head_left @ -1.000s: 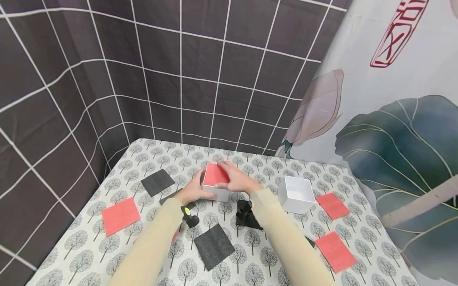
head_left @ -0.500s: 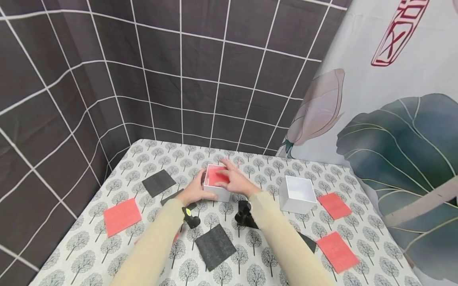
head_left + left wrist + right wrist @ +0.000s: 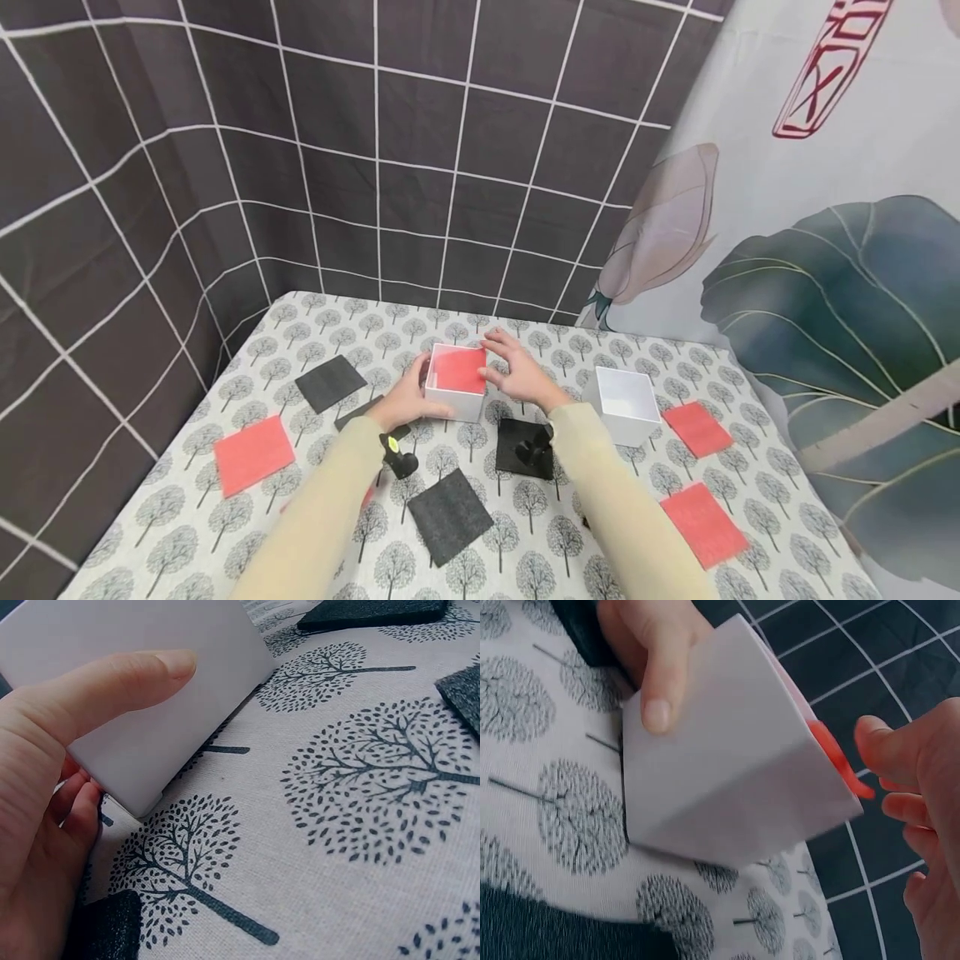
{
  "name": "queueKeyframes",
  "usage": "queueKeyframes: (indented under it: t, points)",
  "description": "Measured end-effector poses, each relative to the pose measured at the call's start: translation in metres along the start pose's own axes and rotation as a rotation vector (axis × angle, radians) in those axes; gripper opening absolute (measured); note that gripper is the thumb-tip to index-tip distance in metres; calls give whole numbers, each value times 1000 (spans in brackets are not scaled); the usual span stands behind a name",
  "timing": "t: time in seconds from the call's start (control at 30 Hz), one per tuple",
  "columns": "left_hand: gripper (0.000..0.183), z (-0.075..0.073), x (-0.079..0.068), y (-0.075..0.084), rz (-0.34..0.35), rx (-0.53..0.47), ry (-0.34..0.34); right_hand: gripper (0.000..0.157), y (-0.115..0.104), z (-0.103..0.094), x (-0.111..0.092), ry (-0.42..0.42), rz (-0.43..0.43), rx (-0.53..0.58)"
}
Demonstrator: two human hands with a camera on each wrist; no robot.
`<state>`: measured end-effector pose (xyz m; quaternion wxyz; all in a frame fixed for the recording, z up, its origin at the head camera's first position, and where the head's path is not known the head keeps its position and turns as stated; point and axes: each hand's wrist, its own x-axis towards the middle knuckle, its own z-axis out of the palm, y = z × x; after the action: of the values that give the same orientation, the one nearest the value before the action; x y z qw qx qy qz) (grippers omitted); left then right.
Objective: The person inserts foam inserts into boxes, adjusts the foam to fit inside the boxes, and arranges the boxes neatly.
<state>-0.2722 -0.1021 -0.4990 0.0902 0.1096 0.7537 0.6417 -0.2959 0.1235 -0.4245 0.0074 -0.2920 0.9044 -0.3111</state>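
My left hand (image 3: 401, 400) grips an open-topped white box (image 3: 457, 408) by its left side. In the left wrist view its thumb (image 3: 142, 679) lies flat along the box wall. A red felt-like square (image 3: 459, 371) sits in the top of that box, its right edge rising over the rim. My right hand (image 3: 521, 377) hovers at the right rim, fingers loosely bent. In the right wrist view, a small gap separates the right thumb (image 3: 885, 750) from the projecting red edge (image 3: 840, 759).
Another open-topped white box (image 3: 622, 421) stands to the right. Red squares (image 3: 253, 455) and black squares (image 3: 450, 517) lie spread over the tree-print tablecloth (image 3: 390, 575). A dark checked curtain (image 3: 420, 200) hangs behind the table, with a floral one (image 3: 750, 250) on the right.
The right hand's fingers were on the red square, pressing at it inside the box; they have drawn back to the right. The red square's right edge now stands up over the rim.
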Motion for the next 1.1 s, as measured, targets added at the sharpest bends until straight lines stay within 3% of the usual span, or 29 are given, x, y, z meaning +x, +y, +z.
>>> queueKeyframes:
  t: [0.5, 0.87, 1.1]
  points:
    - [115, -3, -4, -2, -18, 24, 22, 51, -10, 6, 7, -84, 163, -84]
    - [115, -1, -4, 0, -26, 19, 18, 49, -21, 15, 15, -87, 376, 31]
    - [114, 1, -4, 2, -16, 6, 6, 45, -24, 23, 17, -58, 355, -51]
